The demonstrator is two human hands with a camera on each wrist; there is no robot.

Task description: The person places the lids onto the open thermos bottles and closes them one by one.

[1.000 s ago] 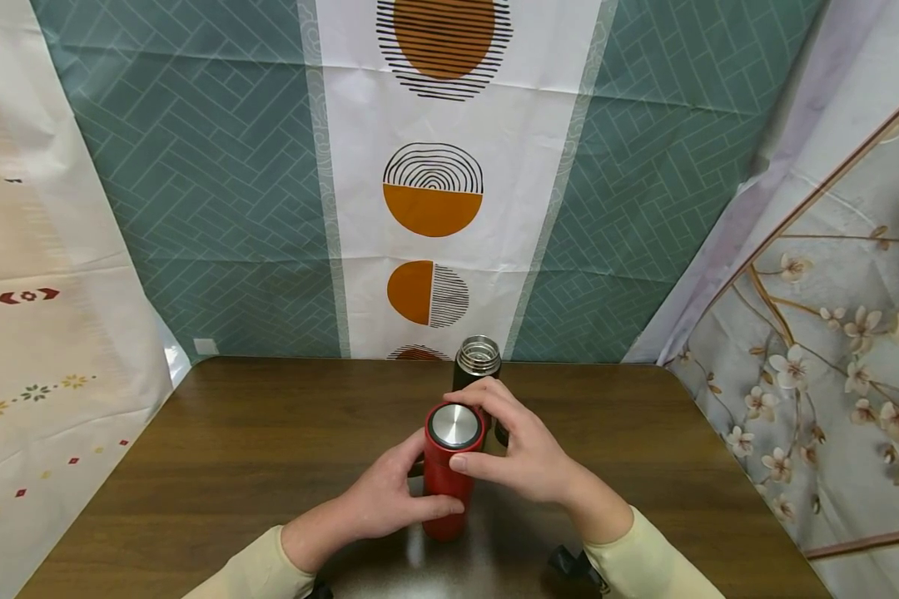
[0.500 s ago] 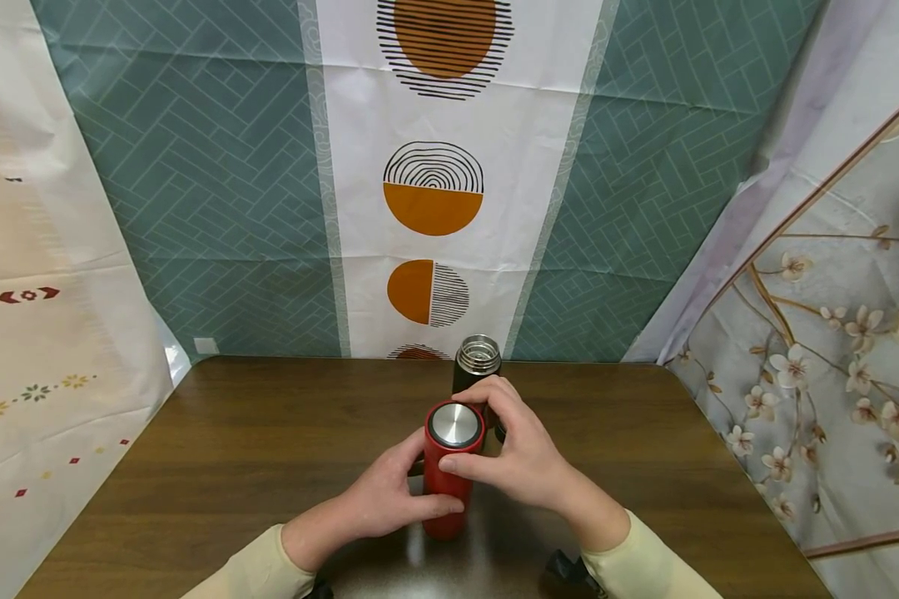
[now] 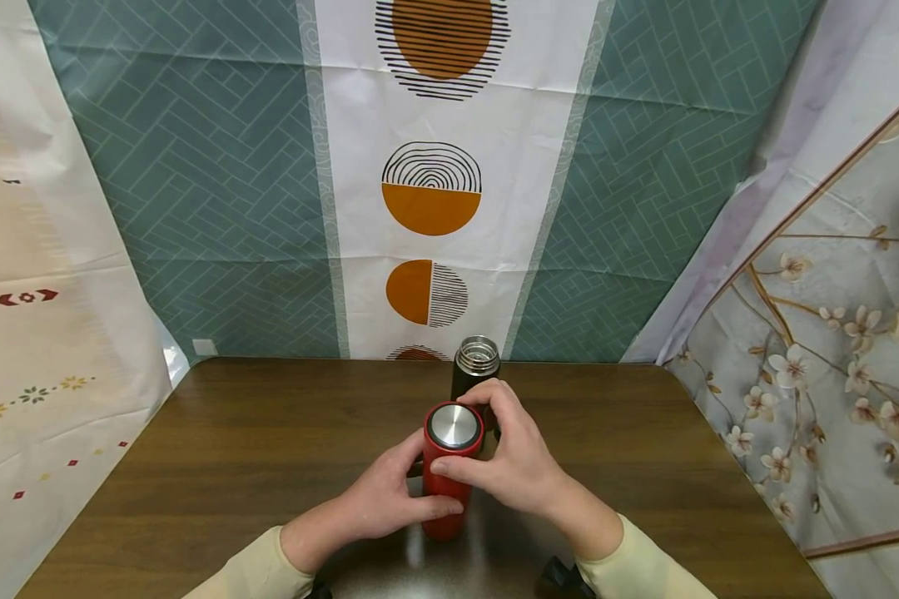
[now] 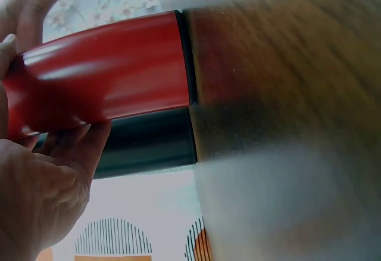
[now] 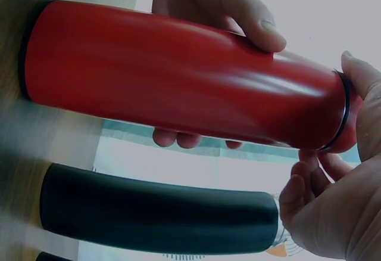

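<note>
A red thermos (image 5: 178, 73) stands upright on the table in front of me. Its red lid has a brushed steel top (image 3: 453, 426), and a black ring shows at the seam in the right wrist view. My left hand (image 3: 385, 492) grips the body, thumb on the near side and fingers around the far side. Up at the lid, my right hand (image 3: 517, 464) pinches the rim between thumb and fingertips. Just behind stands a black thermos (image 5: 161, 210) with its steel threaded mouth (image 3: 478, 355) uncovered. Part of it is hidden by the red thermos and my right hand.
The brown wooden table (image 3: 270, 433) extends to both sides. A small dark object (image 5: 50, 256), mostly cut off, sits near the black thermos in the right wrist view. Patterned cloths (image 3: 217, 208) hang behind and at the sides.
My right thumb has slid left across the front of the red lid, and the right wrist has shifted slightly left. The left hand and both thermoses stay in place.
</note>
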